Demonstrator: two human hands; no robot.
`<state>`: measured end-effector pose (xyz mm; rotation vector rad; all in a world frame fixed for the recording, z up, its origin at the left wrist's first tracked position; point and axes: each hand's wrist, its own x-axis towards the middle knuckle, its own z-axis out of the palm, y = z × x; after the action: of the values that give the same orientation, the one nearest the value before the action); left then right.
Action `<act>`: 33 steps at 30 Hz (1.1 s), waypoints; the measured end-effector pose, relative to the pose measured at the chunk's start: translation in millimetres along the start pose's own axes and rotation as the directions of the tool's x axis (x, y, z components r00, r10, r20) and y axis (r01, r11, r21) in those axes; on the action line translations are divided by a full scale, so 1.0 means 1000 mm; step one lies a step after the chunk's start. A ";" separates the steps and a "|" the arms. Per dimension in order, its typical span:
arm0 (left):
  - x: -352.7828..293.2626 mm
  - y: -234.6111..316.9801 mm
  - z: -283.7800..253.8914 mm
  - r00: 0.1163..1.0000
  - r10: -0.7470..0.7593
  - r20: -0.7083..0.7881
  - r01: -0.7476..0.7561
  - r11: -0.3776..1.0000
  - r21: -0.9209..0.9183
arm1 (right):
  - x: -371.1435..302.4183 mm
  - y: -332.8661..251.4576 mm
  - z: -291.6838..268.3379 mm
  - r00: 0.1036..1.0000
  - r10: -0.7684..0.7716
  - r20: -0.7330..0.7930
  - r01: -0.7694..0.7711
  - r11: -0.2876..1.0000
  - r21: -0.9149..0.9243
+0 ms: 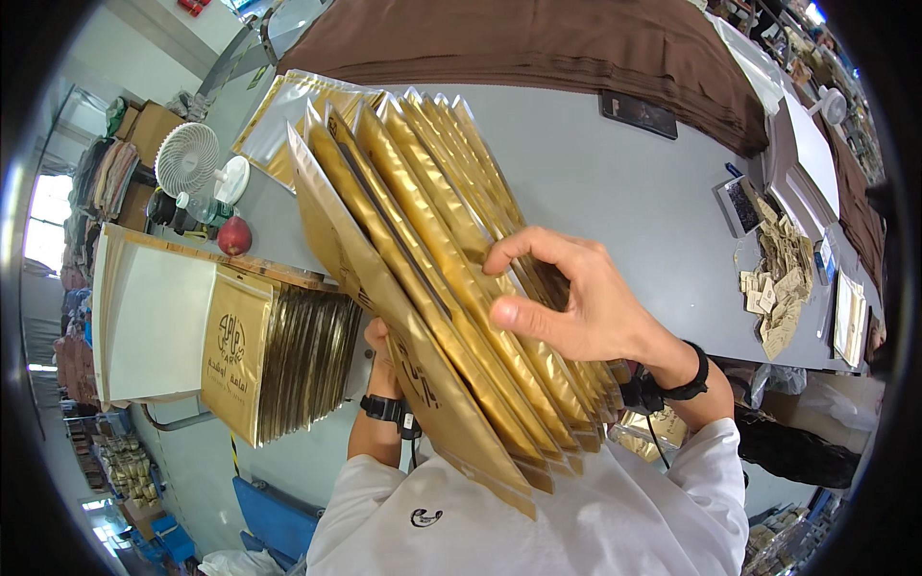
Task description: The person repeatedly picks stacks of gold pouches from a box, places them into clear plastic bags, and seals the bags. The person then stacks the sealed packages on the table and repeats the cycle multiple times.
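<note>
A thick, fanned stack of shiny gold bags (pixel 423 259) with dark print stands tilted in front of my chest. My left hand (pixel 377 336) is closed round the stack's left side, and most of its fingers are hidden behind the front bag. My right hand (pixel 581 307) is at the right side of the stack, with thumb and index finger apart against the bags' edges. The other right fingers are partly hidden. Several more gold bags (pixel 274 120) lie flat on the grey table (pixel 634 211) behind the stack.
At left, a box (pixel 154 312) holds a row of upright gold bags (pixel 312 355). Near it are a white fan (pixel 187 158), a bottle and a red round fruit (pixel 234 235). Brown cloth (pixel 519 43), a phone (pixel 639 113) and a heap of small tags (pixel 783 278) lie on the table.
</note>
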<state>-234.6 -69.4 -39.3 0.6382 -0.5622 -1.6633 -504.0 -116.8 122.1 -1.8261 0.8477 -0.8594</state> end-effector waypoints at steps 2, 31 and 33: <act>0.000 0.001 0.000 1.000 -0.007 0.007 0.007 1.000 0.004 | 0.001 -0.006 0.001 0.997 -0.077 -0.023 0.076 0.995 -0.064; 0.058 0.043 0.004 0.951 -0.239 0.194 0.188 0.950 0.249 | -0.025 0.014 -0.031 0.977 0.169 -0.129 -0.148 0.976 0.158; 0.076 0.045 0.010 0.964 -0.194 0.181 0.143 0.954 0.263 | -0.030 0.039 -0.045 0.965 0.246 -0.088 -0.181 0.873 0.453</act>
<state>-219.9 -151.8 -9.6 0.7162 -0.8966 -1.8492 -564.1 -125.3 95.5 -1.2589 0.8440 -0.9572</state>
